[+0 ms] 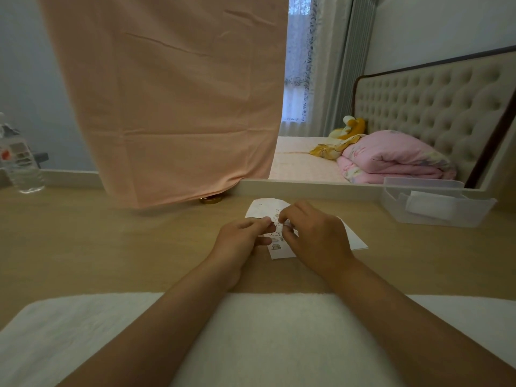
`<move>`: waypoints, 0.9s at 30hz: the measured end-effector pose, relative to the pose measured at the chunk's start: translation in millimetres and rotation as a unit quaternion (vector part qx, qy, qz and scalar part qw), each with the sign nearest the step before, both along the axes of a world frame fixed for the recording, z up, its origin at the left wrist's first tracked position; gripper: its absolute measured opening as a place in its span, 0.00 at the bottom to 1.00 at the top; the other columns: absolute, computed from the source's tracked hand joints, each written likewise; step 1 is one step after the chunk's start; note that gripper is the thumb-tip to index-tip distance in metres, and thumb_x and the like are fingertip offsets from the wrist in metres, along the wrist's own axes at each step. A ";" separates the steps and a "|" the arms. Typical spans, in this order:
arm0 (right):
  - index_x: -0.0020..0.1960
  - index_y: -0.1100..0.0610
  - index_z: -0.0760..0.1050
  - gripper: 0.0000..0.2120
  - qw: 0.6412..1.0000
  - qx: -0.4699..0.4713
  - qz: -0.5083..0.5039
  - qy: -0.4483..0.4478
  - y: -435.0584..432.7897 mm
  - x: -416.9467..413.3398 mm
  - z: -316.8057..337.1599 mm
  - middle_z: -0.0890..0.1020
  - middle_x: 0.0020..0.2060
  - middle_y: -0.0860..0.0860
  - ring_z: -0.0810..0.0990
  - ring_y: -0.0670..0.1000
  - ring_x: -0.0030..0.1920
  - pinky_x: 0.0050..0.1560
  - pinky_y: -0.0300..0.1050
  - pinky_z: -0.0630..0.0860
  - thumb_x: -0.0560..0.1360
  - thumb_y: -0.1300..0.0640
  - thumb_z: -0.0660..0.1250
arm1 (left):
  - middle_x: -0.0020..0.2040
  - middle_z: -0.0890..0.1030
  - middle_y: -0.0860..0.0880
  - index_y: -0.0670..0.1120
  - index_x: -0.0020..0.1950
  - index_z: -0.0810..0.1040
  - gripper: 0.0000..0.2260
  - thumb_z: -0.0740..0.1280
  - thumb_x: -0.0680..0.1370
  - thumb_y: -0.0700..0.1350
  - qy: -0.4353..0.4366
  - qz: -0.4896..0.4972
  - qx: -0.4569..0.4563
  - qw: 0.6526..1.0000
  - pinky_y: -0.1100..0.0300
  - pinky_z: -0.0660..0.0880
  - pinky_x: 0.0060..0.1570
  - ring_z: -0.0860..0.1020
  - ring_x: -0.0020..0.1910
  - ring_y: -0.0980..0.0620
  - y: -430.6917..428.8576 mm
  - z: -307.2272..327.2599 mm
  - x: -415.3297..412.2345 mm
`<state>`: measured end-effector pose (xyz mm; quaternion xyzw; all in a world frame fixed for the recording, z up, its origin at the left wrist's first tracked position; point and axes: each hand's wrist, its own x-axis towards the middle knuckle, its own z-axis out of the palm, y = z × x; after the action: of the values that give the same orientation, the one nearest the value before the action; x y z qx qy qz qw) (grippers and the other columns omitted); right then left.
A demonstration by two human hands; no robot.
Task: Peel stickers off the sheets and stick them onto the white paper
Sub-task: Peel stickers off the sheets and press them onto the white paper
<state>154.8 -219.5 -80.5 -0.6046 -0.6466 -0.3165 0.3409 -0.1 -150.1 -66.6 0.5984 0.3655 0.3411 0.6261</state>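
Both forearms cross a white towel (279, 331) at 6 o'clock. On the tabletop (111, 247), the sticker sheet (279, 251) lies between both grips: the left hand (240, 237) pinches its 9 o'clock edge, and the right hand (315, 236) pinches its top. The white paper (265, 206) lies beneath, reaching towards 12 and 3 o'clock.

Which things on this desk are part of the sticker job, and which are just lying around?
Part of the job: sticker sheet, held by the left hand and right hand; white paper beneath it.

Just lying about: water bottle, clear plastic tray, peach cloth, white towel.
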 end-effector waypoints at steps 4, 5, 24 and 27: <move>0.53 0.51 0.81 0.09 0.997 -0.035 0.038 0.057 -0.6 -5.7 -2.8 0.81 0.46 0.46 0.81 0.48 0.40 0.34 0.44 0.78 0.73 0.53 0.74 | 0.49 0.87 0.51 0.47 0.54 0.84 0.07 0.68 0.81 0.47 -0.028 0.005 -0.033 0.999 0.60 0.75 0.42 0.84 0.45 0.54 5.5 -1.4 -1.7; 0.54 0.51 0.81 0.11 0.994 -0.045 0.047 0.093 -1.1 -7.3 -4.1 0.81 0.47 0.45 0.81 0.46 0.42 0.37 0.40 0.77 0.73 0.51 0.74 | 0.49 0.87 0.51 0.46 0.53 0.84 0.08 0.68 0.81 0.47 -0.034 0.003 -0.032 0.999 0.58 0.76 0.44 0.84 0.45 0.54 5.6 -1.8 -1.6; 0.51 0.49 0.87 0.07 0.873 -0.103 0.091 0.467 3.7 -19.0 9.0 0.87 0.45 0.43 0.83 0.42 0.43 0.41 0.35 0.74 0.74 0.49 0.75 | 0.41 0.85 0.55 0.46 0.47 0.85 0.08 0.66 0.81 0.42 -0.001 0.056 0.284 0.957 0.63 0.79 0.43 0.82 0.40 0.59 6.9 -9.3 0.2; 0.49 0.50 0.87 0.05 0.852 -0.110 0.102 0.502 1.5 -20.9 12.7 0.87 0.42 0.43 0.79 0.35 0.34 0.36 0.29 0.72 0.75 0.52 0.75 | 0.40 0.84 0.56 0.47 0.47 0.85 0.08 0.66 0.81 0.42 0.002 0.056 0.304 0.951 0.60 0.79 0.45 0.82 0.41 0.60 6.4 -9.0 0.0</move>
<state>133.9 -218.0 -67.9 -0.6456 -0.4758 0.1399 0.5806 -0.1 -143.7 -75.6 0.7393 0.2790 0.4696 0.3937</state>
